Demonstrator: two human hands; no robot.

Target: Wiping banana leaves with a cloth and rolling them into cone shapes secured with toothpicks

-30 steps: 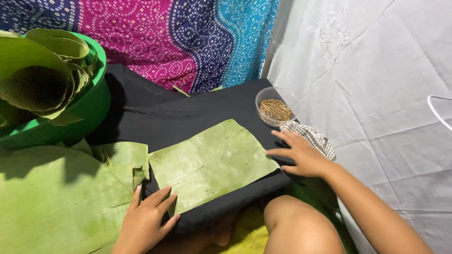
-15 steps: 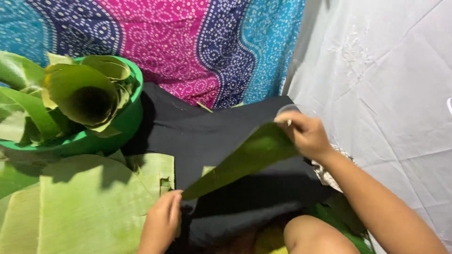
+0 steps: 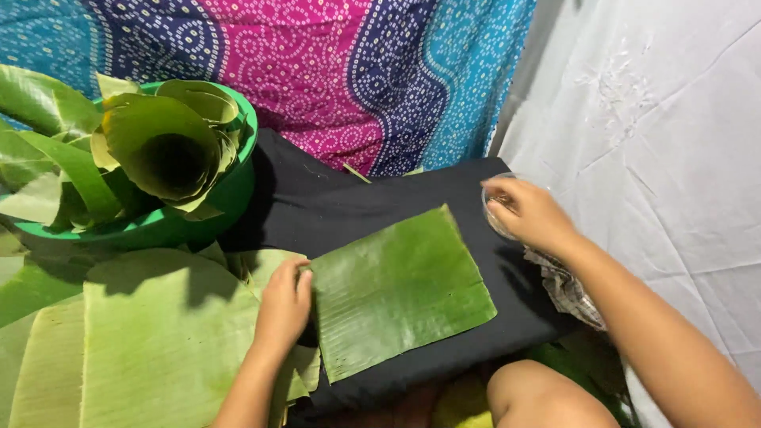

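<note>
Head view: we are pressing our left hand (image 3: 284, 305) flat on the leaf piece's (image 3: 400, 289) left edge, while our right hand (image 3: 529, 212) is dipping curled fingers into the glass bowl (image 3: 491, 218) at the black cloth's (image 3: 380, 198) right edge.

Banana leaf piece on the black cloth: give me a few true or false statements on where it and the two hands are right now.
1. The banana leaf piece lies flat on the black cloth. True.
2. The left hand rests at the leaf piece's left edge. True.
3. The right hand presses down on the middle of the leaf piece. False: it is off the leaf, reaching at the small clear bowl to the right.
4. The green basin holds rolled leaves. True.
5. The small bowl stands inside the green basin. False: it sits on the black cloth's right end, far from the basin.
</note>
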